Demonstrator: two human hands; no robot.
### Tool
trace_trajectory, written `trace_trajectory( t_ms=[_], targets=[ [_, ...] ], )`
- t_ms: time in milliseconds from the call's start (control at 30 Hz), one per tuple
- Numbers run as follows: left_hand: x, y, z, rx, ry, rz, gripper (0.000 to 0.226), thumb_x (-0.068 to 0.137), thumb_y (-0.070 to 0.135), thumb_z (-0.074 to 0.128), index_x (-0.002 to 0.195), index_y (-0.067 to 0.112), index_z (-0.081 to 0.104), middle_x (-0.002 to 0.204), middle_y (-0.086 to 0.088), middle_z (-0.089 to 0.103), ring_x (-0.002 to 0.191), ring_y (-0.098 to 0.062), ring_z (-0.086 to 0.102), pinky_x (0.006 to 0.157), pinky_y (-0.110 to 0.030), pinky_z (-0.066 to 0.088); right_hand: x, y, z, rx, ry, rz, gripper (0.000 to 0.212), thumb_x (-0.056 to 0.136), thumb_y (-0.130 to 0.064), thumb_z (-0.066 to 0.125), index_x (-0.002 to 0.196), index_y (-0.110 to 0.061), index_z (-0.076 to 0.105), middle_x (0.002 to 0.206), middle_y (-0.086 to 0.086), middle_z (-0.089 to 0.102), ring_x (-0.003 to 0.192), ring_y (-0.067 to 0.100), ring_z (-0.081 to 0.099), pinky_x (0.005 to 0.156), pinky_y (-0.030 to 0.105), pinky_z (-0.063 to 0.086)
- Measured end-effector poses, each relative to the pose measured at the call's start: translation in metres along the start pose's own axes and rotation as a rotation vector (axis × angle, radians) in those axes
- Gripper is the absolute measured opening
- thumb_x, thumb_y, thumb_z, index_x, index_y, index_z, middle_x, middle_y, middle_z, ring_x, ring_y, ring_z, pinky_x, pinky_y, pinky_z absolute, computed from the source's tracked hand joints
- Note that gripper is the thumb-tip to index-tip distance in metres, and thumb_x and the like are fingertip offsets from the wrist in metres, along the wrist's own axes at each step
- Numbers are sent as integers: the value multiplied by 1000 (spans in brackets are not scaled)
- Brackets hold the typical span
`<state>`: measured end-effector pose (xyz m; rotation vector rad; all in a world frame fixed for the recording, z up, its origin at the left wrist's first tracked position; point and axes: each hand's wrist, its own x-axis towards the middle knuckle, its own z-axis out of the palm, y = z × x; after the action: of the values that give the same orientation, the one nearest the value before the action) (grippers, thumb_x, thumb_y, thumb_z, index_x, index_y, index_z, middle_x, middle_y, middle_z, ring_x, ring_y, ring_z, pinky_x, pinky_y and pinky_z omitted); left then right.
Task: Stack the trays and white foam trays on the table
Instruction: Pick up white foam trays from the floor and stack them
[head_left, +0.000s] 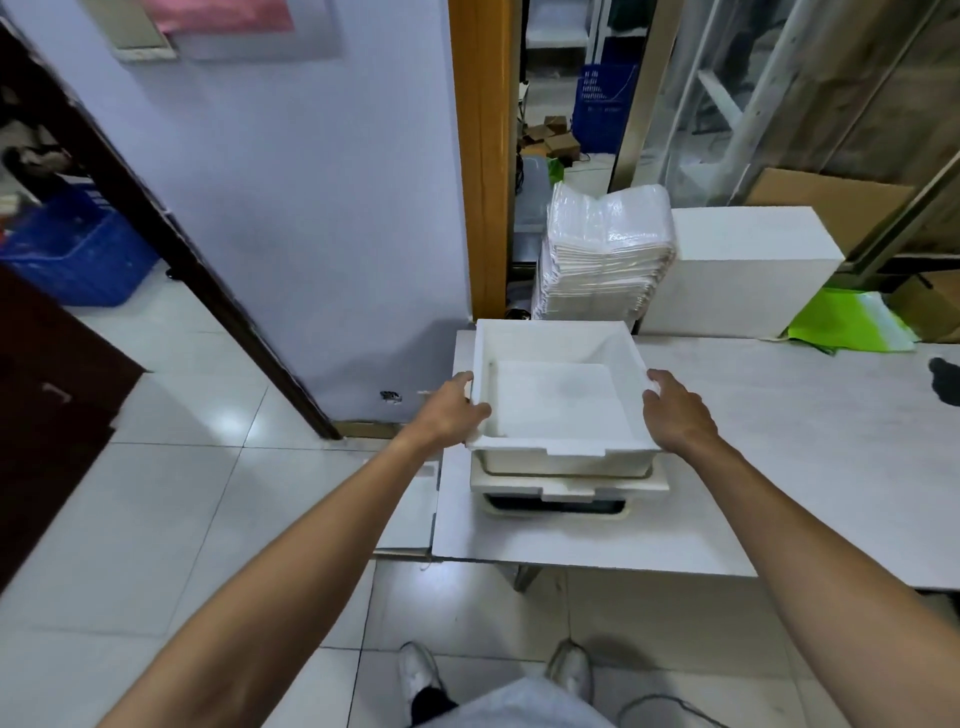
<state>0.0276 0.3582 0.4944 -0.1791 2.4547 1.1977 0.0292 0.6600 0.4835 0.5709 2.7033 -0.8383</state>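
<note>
A deep white foam tray (558, 400) sits on top of a short stack at the left end of the white table (779, 467). Under it lie a cream tray (566, 488) and a lower tray with a dark inside (556, 505). My left hand (457, 408) grips the top tray's left wall. On the tray's right wall my right hand (675, 410) holds the rim. A wrapped pile of thin white foam trays (605, 254) stands behind the table.
A large white foam block (737, 270) stands at the back right, with a green bag (847, 322) beside it. A dark object (945, 379) lies at the table's right edge. A blue crate (78, 249) sits on the floor at the left. My feet stand before the table.
</note>
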Motion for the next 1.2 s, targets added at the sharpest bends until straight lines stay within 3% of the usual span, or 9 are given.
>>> trace_trajectory(
  t_ms=[267,333,400,467,533,733,967,1200],
  targets=[
    [9,-13,2,124,-56,18,71,95,28,60,157,19,26,144,-8,52,106,-26,65,90,-36,54,5,3,9,-104,-27,7,51,105,-30,26,156,-33,25,147,15,47,126,36,48,94,40,40],
    [8,-12,5,203,-30,13,64,96,29,56,153,15,31,141,-11,54,109,-30,61,92,-39,53,5,2,8,-130,-40,3,52,105,-30,26,157,-33,23,147,16,47,127,36,47,96,41,40],
    [7,-11,8,335,4,30,49,93,27,50,137,9,40,121,-19,62,102,-35,58,85,-44,53,5,3,6,-166,-58,-12,53,104,-30,26,157,-33,21,146,15,47,128,36,46,98,42,38],
    [6,-10,10,410,12,52,42,90,26,48,126,5,41,104,-22,62,99,-39,55,76,-43,50,5,4,6,-198,-71,-22,54,104,-29,26,157,-33,20,142,15,51,125,36,47,93,41,38],
    [6,-11,12,437,14,59,43,88,25,46,125,4,39,100,-21,61,99,-42,55,78,-45,50,5,4,8,-227,-69,-27,54,104,-28,26,157,-33,19,134,16,56,117,36,51,85,39,38],
    [8,-17,19,488,37,72,56,93,26,43,142,4,29,112,-26,63,102,-44,56,76,-43,44,3,5,11,-295,-54,-43,53,103,-27,26,156,-31,20,125,19,58,107,36,54,79,38,38],
    [3,-18,23,487,31,47,66,93,23,41,152,6,16,98,-25,65,75,-34,47,66,-39,39,1,6,13,-315,-65,-37,54,104,-28,25,157,-32,17,122,18,59,88,31,47,76,38,37],
    [1,-23,28,555,22,33,70,96,27,39,156,7,8,98,-20,65,74,-32,48,65,-38,38,-2,5,12,-365,-95,-46,60,100,-22,30,158,-30,15,97,9,55,84,30,52,71,36,39]
  ],
)
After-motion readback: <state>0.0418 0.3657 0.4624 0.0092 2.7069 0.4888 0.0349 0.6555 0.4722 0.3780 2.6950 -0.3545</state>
